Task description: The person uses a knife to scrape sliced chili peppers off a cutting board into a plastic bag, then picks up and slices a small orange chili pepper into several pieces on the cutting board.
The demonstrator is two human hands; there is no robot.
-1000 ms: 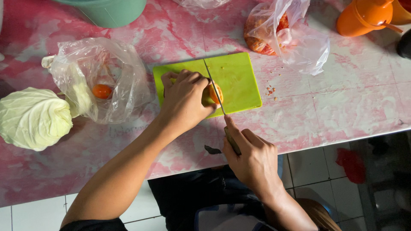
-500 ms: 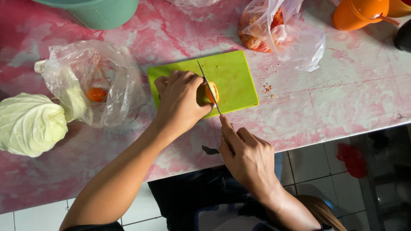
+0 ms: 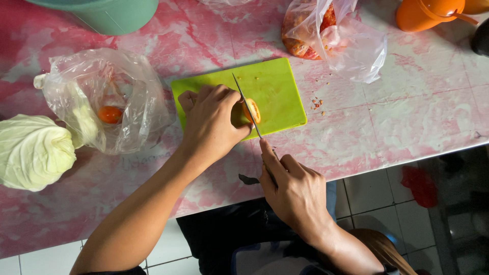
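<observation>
hands: 2, left hand, right hand
knife: 1
tomato on board: 1
green cutting board: 1
plastic bags: 2, left bag, far bag
cabbage: 1, far left
orange cups: 1 full, 1 partly cut off
green bucket: 1

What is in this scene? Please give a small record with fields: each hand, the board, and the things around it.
left hand: holds down the orange tomato on the board
right hand: grips the knife, blade on the tomato
board: green cutting board, on the pink marbled table
left of board: clear bag, cabbage
far side: bag of red produce, green tub, orange jug
</observation>
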